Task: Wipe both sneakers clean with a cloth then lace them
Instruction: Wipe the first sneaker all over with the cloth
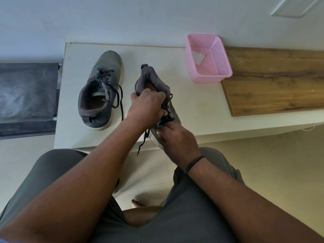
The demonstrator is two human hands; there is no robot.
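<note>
Two grey sneakers with black laces are on a cream table [184, 109]. The left sneaker [101, 88] stands flat, laced, its lace ends loose beside it. The right sneaker [154, 88] is tilted, heel away from me, toe over the table's near edge. My left hand [146, 106] grips its collar and tongue area. My right hand [175, 135] pinches the black lace [165, 118] near the eyelets. A loose lace end [142, 141] hangs below the table edge. A white cloth [198, 57] lies inside the pink basket.
A pink perforated basket [219, 67] stands at the table's back right, next to a wooden board [273, 79]. A dark grey mat or bench [26, 95] lies left of the table. My knees in grey trousers are below the table edge.
</note>
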